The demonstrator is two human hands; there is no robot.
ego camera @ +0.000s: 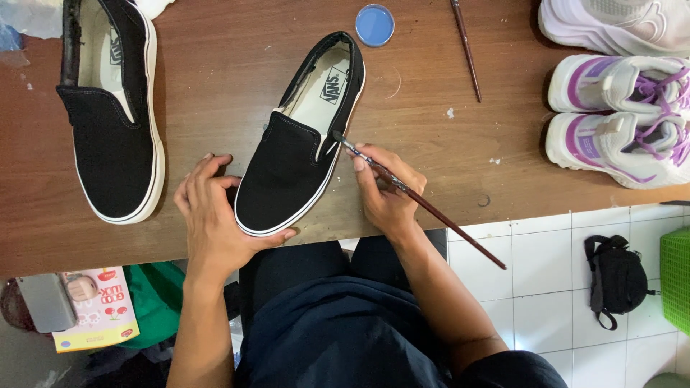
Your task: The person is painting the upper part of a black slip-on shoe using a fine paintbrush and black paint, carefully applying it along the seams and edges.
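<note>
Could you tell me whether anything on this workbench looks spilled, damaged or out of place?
Nothing serious. The brown table carries a few small pale flecks and a faint curved scratch near the blue lid. The left hand steadies the black slip-on shoe; the right hand holds a brush to its edge.

A small shoe-repair or shoe-painting workshop. A worn brown wooden worktop (215,72) carried black slip-on shoes (298,144), white and purple sneakers (618,118), two paintbrushes (424,205) and a blue paint lid (375,25), above a white tiled floor (539,287).
</note>
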